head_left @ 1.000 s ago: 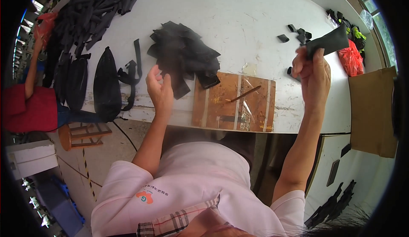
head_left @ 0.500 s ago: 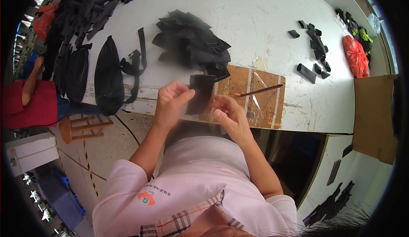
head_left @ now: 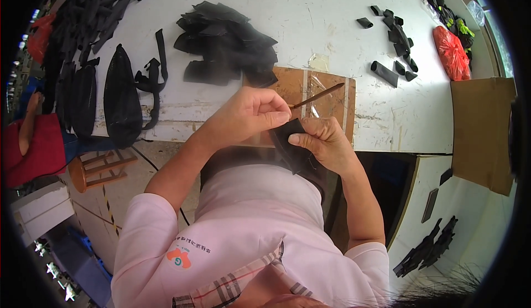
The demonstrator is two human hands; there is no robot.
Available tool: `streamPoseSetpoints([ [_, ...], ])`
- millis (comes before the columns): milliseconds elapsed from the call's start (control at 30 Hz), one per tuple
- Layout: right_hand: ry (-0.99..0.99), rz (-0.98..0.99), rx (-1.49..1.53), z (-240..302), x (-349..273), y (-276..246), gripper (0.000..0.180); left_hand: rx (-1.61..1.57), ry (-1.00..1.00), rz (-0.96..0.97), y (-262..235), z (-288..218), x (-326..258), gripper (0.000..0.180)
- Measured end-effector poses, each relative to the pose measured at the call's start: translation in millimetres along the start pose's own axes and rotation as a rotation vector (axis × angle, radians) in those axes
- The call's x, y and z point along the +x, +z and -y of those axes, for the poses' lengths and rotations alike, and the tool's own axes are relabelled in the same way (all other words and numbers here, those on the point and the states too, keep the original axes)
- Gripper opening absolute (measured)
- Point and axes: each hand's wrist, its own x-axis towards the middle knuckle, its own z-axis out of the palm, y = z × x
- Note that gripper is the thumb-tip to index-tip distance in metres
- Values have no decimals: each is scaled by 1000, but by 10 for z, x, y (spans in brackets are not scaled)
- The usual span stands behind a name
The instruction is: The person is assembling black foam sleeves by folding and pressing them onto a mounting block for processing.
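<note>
My right hand (head_left: 327,143) grips a small black fabric piece (head_left: 292,148), thumb on top, just off the table's front edge. Beside the piece's upper corner, my left hand (head_left: 259,110) is closed in a pinch; whatever its fingertips hold is too small to make out. Behind both hands lies a brown board (head_left: 347,111) with strips of clear tape. A thin dark brush-like stick (head_left: 321,94) rests across it. A loose pile of black fabric pieces (head_left: 221,42) overlaps the board's far left corner.
Black pouch-like pieces (head_left: 119,97) and a strap (head_left: 157,81) lie left, below a heap of black strips (head_left: 91,14). Short black tubes (head_left: 384,74) lie right, near a red plastic bag (head_left: 451,53) and a cardboard box (head_left: 481,133). A wooden stool (head_left: 105,167) and another person (head_left: 36,147) are at left.
The black fabric piece has gone from my left hand's side into my right hand and tilted. My left hand has moved right and pinches near its corner. The whole view has shifted slightly.
</note>
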Motion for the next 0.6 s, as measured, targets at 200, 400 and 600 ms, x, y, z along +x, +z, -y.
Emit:
streamPoseSetpoints([
  [200, -74, 180, -258, -22, 35, -92, 24, 223, -129, 157, -21, -199, 59, 9],
  [400, 43, 70, -89, -39, 30, -8, 20, 254, -137, 147, -66, -80, 42, 5],
  [600, 167, -112, 226, -96, -58, 29, 7, -29, -189, 52, -24, 8, -12, 9],
])
